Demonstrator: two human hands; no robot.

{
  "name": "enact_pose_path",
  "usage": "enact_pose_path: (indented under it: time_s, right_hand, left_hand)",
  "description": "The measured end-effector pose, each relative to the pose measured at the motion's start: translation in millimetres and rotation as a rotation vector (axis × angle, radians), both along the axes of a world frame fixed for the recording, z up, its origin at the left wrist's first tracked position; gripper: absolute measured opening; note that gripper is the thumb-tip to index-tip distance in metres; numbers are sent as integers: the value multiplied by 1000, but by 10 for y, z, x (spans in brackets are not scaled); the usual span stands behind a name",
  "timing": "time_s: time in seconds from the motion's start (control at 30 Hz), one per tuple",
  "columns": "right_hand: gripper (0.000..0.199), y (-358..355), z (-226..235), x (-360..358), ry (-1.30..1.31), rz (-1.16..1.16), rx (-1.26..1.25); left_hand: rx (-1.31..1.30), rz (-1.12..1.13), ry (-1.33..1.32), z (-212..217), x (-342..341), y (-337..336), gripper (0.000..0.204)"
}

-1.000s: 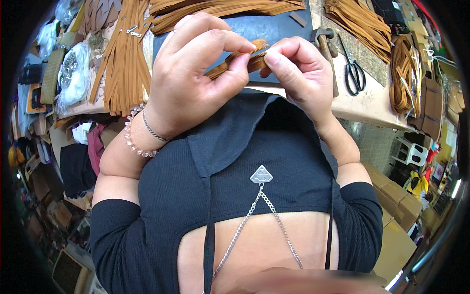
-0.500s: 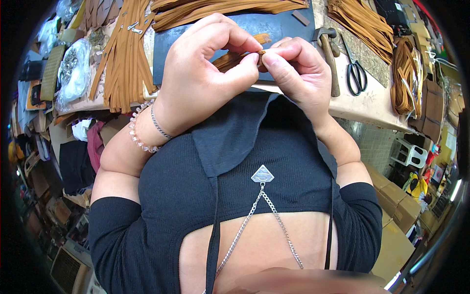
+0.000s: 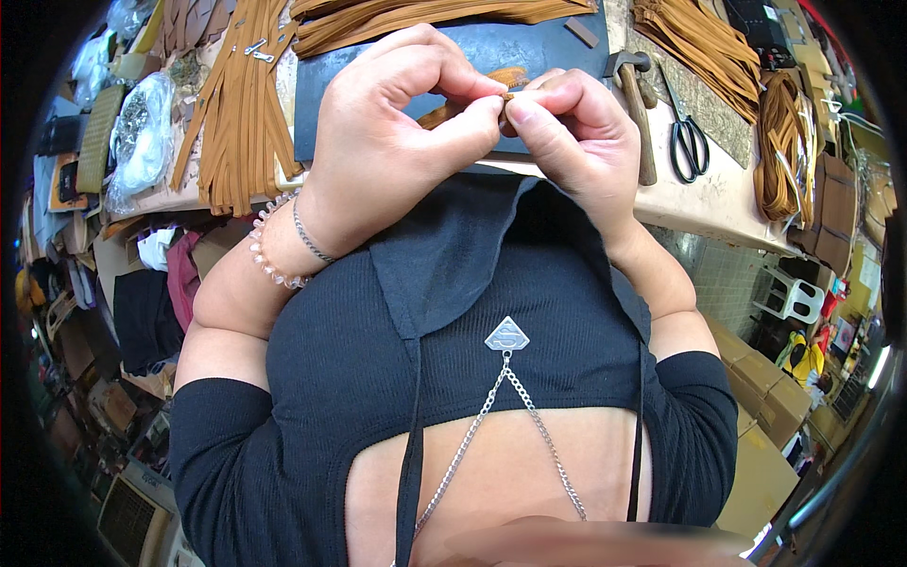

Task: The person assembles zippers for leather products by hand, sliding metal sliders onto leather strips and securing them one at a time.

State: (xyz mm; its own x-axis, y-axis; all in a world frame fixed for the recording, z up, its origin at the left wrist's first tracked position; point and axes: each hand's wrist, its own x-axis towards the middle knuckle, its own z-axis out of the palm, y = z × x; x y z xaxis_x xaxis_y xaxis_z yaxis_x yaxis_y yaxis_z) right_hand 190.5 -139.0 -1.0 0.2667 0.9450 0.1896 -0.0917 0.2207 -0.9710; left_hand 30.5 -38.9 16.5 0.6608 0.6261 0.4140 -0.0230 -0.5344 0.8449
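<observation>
My left hand and my right hand meet over a dark blue-grey board on the table. Between the thumb and forefinger of each, the end of a brown zipper is pinched. Much of this zipper is hidden behind my left fingers. Just past my fingertips, a small orange-brown toothed piece shows on the board; whether it belongs to the same zipper I cannot tell.
Brown zippers hang over the table's edge at left, with silver sliders on them. More zipper bundles lie at the back and right. A hammer and black-handled scissors lie right of my right hand.
The brown zipper shows less beneath my left fingers than before. My fingertips have shifted slightly around its end; both hands stay in almost the same place.
</observation>
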Motion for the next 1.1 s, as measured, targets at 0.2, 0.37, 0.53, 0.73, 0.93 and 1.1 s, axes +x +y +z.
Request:
enact_pose_path:
  time_s: [0.2,0.37,0.53,0.73,0.93,1.1]
  right_hand:
    - [9,11,5,31,-283,-28,26]
    - [8,5,-14,9,-270,-43,32]
    - [7,2,-33,-30,90,34,-11]
    - [9,18,-53,25,204,129,-57]
    - [10,25,-60,49,235,130,-89]
    - [11,29,-32,38,174,105,-93]
  left_hand:
    - [1,0,24,4,1,-2,4]
    - [45,57,-25,-29,56,20,9]
    - [-154,-7,42,15,8,-18,4]
    - [-484,-68,-19,39,-17,-50,5]
    - [-259,-47,19,23,-54,14,4]
    - [138,3,68,140,-52,42,4]
